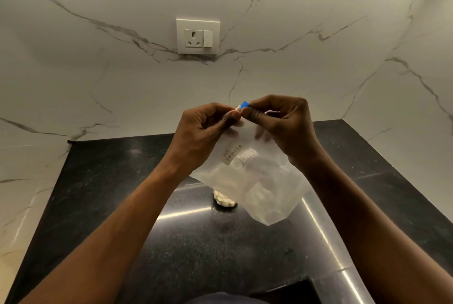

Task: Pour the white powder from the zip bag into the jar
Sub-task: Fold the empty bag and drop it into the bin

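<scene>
- Both hands are raised above a black speckled table (103, 205), holding a translucent zip bag (255, 181) up by its top edge.
- The left hand (203, 132) has its grip pressed together, thumb against forefinger, pinching the bag's top seal just left of a small blue slider tab (244, 104).
- The right hand (282, 127) has its grip closed as well, pinching the same seal on the tab's right side; the fingertips of the two hands nearly touch around the tab.
- The bag hangs down from the two pinches, tilted toward the right, its lower corner dangling over the table without resting on it.
- White powder (247, 188) fills the lower part of the bag, showing as a paler mass through the plastic.
- A paper label (232, 154) with handwritten letters is stuck to the front of the bag, slanted; the second word reads "POWDER", and the first is too small to tell.
- Beneath and behind the bag, a pale jar (224, 199) with a textured surface stands on the table, mostly hidden by the bag; only its lower part shows.
- The wall behind is white marble (318, 70) with grey veins, and a white socket plate (198, 36) with a switch is set into it above the hands.
- The table wraps round to the right along the wall, its polished edge catching bright streaks of light.
</scene>
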The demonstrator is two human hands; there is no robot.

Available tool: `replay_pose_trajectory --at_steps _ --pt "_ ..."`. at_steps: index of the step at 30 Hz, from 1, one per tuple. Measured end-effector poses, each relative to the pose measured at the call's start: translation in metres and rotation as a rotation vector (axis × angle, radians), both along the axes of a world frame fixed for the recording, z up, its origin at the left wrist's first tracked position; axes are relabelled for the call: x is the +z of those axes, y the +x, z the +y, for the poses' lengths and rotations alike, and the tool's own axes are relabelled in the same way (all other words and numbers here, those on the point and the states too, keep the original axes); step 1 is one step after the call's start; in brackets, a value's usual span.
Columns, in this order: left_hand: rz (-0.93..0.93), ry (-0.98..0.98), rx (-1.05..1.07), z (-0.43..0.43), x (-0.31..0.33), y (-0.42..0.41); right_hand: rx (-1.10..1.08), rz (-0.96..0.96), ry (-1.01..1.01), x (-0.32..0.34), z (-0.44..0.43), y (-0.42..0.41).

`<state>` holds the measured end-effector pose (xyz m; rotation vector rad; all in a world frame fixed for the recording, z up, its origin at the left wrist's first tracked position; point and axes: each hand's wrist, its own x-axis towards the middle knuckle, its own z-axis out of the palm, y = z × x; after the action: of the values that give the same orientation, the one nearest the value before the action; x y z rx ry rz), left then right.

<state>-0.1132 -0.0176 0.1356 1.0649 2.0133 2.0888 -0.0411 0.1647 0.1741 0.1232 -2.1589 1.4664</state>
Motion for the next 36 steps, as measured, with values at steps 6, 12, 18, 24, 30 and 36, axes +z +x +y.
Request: replay_pose_trajectory --at_steps 6,12,18,24,30,36 --pt "-0.053 0.005 0.103 0.003 -0.003 0.011 -0.116 -0.019 0.017 -0.014 -0.015 0.000" --pt "-0.112 0.014 0.132 -0.004 -0.011 0.023 -0.184 -0.013 0.012 -0.025 -0.021 0.005" --pt "-0.239 0.018 0.122 -0.020 -0.028 0.032 -0.299 0.024 -0.053 -0.022 -0.002 0.004" --pt "-0.255 0.029 0.185 -0.036 -0.048 0.038 -0.333 0.036 -0.108 -0.022 0.012 0.005" --pt "-0.276 0.074 0.259 -0.041 -0.058 0.037 -0.347 0.051 -0.170 -0.027 0.011 0.002" --pt "-0.586 0.148 0.099 -0.033 -0.063 0.046 -0.359 0.065 -0.292 -0.038 0.004 0.000"
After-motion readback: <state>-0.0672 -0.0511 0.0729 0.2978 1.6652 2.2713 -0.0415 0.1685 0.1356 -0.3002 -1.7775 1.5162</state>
